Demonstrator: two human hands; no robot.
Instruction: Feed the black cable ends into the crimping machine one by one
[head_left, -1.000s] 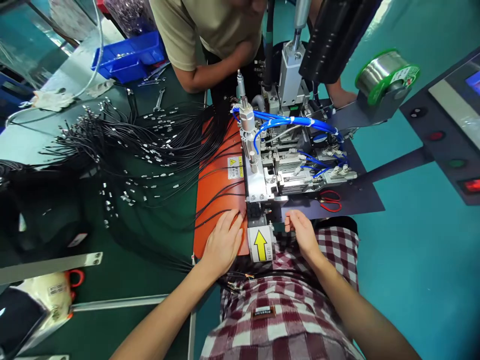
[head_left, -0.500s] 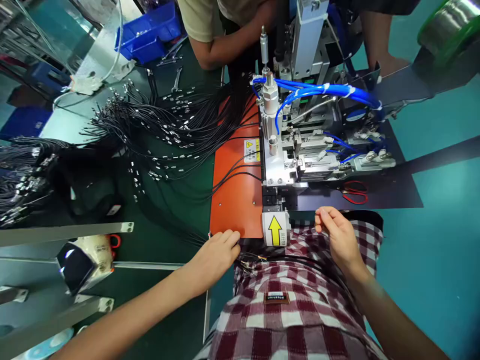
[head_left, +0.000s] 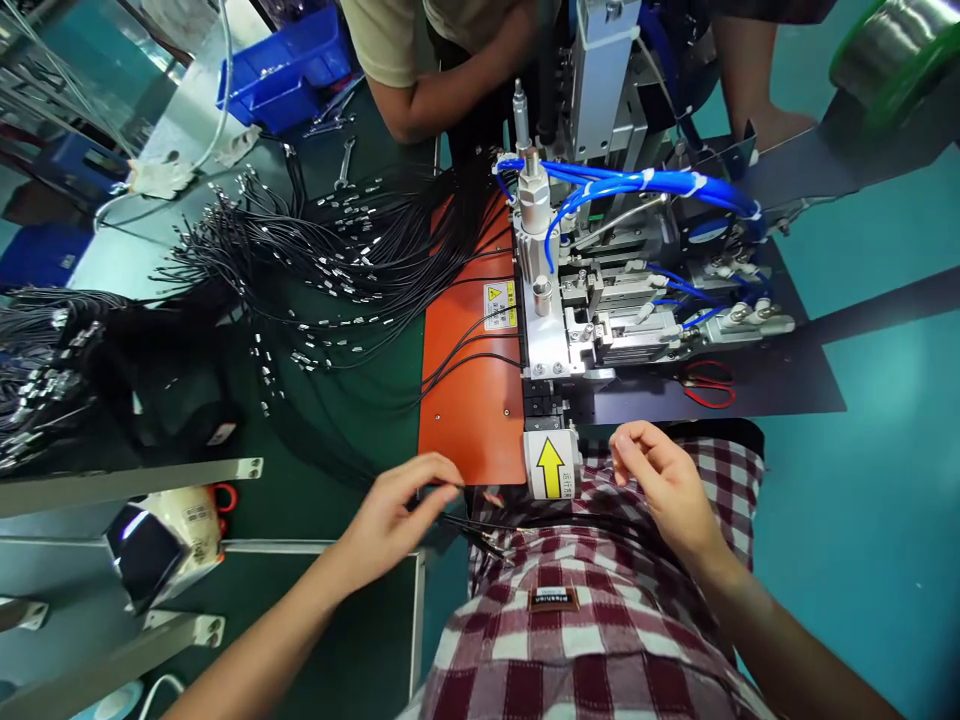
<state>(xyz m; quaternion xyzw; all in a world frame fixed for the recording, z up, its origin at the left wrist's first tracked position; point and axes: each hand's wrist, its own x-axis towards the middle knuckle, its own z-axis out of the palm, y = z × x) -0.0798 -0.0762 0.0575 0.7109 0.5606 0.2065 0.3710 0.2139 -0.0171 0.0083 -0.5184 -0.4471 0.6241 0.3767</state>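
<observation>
My left hand (head_left: 401,510) pinches a thin black cable between thumb and fingertips, at the near edge of the orange plate (head_left: 472,440). A blurred copper-coloured wire end (head_left: 493,498) shows just beyond the fingertips. More black cables (head_left: 480,540) with bare ends lie across my lap below that hand. Over my right thigh, my right hand (head_left: 660,485) has its fingers curled in and the thumb close to them; whatever they hold, if anything, does not show. Between my hands is the machine's white end piece with a yellow arrow (head_left: 550,467).
The machine (head_left: 544,330) with blue air hoses (head_left: 652,180) stands ahead. Bundles of black cables (head_left: 322,240) cover the green table at left. Red-handled scissors (head_left: 709,385) lie on the dark base. Another person's arm (head_left: 450,95) rests beyond the table, near a blue bin (head_left: 289,70).
My left hand has shifted left and up, its fingers now pinching a cable whose end shows. My right hand has moved slightly left and its fingers have loosened a little.
</observation>
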